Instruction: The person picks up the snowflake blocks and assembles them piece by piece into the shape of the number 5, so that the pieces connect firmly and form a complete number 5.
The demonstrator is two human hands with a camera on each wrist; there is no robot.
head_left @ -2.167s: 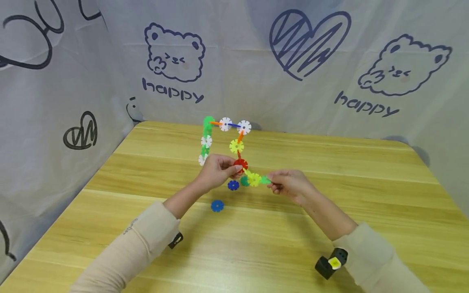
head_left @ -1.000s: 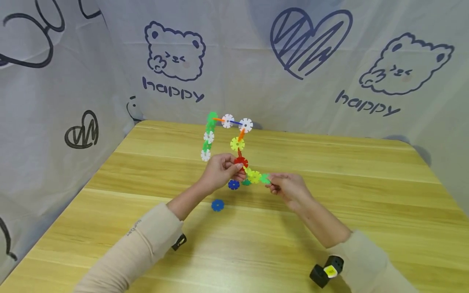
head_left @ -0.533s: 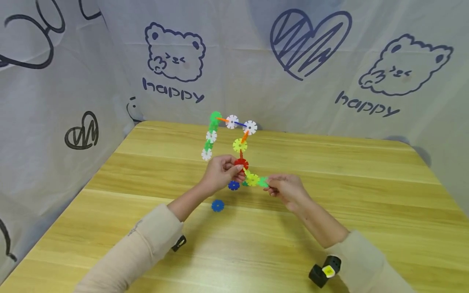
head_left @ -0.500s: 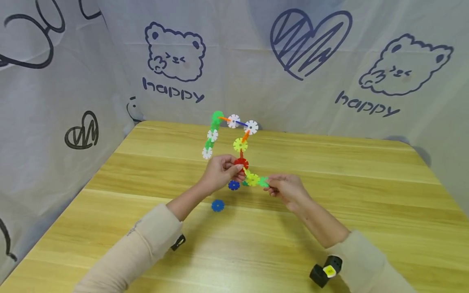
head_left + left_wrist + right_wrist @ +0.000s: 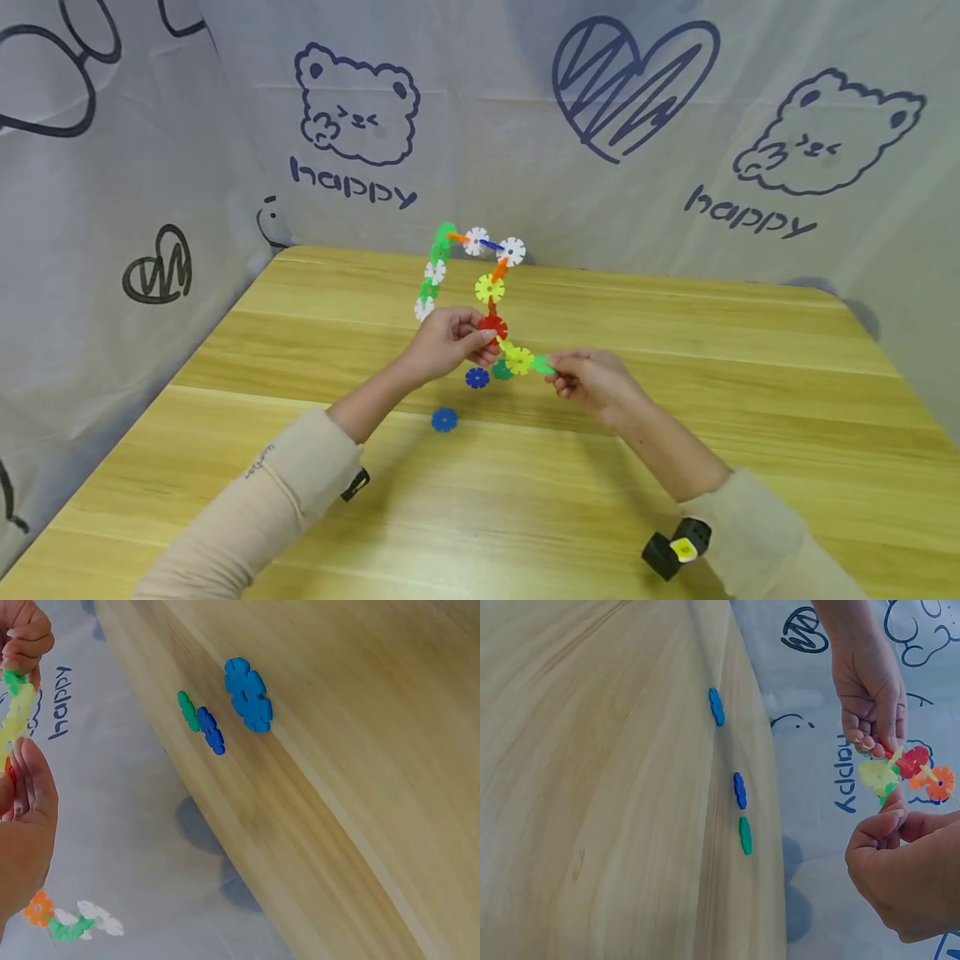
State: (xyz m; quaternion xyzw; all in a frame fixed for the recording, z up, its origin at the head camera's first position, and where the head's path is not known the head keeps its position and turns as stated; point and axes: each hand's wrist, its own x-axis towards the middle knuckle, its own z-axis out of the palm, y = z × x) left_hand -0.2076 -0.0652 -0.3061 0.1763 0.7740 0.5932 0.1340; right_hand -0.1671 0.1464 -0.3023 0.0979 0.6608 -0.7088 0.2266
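A chain of notched plastic snowflake discs hangs in the air between the two hands, bent into an open frame. My left hand [image 5: 450, 340] pinches the red disc [image 5: 491, 326] between thumb and fingers. At the chain's near end, my right hand [image 5: 598, 382] pinches a light green disc [image 5: 542, 363], partly covered by the fingertips. Between them sits a yellow disc [image 5: 519, 361]. From the red disc the chain runs up through another yellow disc [image 5: 490, 288] to a white disc [image 5: 512, 251]. It then goes left and down a green and white side [image 5: 435, 272].
Loose on the wooden table [image 5: 750, 400] lie a blue disc [image 5: 444, 419], a darker blue disc [image 5: 477, 377] and a green disc [image 5: 502, 369]. A printed cloth [image 5: 495, 125] stands behind the table's far edge. Black wrist cameras [image 5: 677, 548] hang below the sleeves.
The far part of the chain has shifted right and slightly up. Both hands keep their pinch and have moved only slightly. The loose discs have stayed in place.
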